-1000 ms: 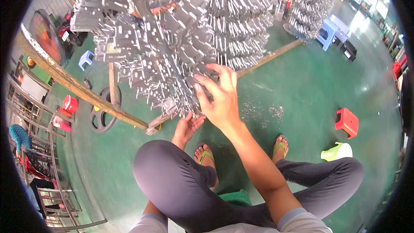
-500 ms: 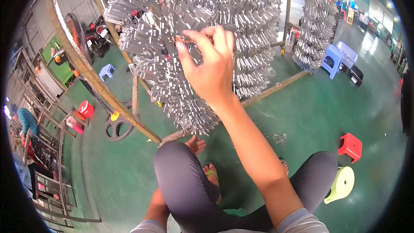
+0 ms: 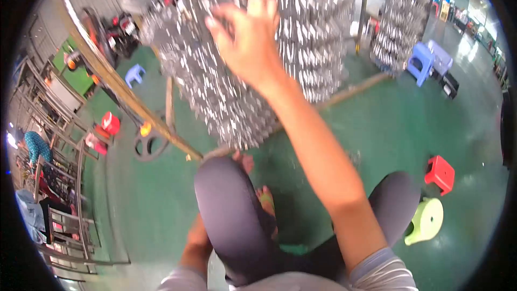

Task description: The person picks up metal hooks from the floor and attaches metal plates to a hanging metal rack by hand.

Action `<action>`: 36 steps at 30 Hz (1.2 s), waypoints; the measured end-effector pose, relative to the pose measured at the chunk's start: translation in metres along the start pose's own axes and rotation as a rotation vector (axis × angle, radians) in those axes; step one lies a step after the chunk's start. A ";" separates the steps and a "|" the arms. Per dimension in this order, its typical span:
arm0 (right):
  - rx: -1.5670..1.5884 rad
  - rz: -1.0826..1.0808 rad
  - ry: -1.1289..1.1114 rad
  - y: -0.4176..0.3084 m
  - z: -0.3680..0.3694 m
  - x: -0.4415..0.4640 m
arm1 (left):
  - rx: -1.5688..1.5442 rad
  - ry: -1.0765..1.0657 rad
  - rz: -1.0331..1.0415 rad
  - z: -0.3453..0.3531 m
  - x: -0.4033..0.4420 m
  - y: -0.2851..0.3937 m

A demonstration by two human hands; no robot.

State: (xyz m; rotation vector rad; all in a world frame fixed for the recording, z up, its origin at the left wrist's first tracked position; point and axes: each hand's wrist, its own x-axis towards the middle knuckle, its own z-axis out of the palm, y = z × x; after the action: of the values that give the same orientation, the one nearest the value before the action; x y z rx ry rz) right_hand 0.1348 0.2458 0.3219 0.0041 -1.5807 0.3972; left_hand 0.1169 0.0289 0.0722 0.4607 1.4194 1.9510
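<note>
My right hand (image 3: 245, 29) is raised in front of a hanging cluster of many small metal parts (image 3: 215, 91). Its thumb and fingers are curved and apart, and nothing shows between them. My left hand (image 3: 244, 161) is low, just under the bottom of the cluster, partly hidden behind my knee and blurred, so its fingers cannot be made out. A second column of metal parts (image 3: 318, 37) hangs right behind the first. The metal parts are smeared by motion.
Wooden beams (image 3: 132, 99) frame the left side. A red stool (image 3: 440, 174) and a green stool (image 3: 427, 221) stand at right, a blue stool (image 3: 420, 63) farther back. Another hung column (image 3: 398, 21) is beyond. Two people (image 3: 36, 145) are by metal racks at far left.
My right hand has risen from the lower part of the cluster to its upper part. My left hand stays low near the cluster's bottom. The view has tilted up.
</note>
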 end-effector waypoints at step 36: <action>-0.098 -0.053 -0.005 -0.051 -0.012 0.165 | -0.363 -0.013 -0.524 -0.112 0.098 -0.125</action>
State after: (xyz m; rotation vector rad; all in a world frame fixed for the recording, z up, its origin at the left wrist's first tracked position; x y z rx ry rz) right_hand 0.1493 0.2406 0.4946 -0.0285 -1.6006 0.2786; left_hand 0.0153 0.0414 -0.0927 -0.0648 1.0114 1.7064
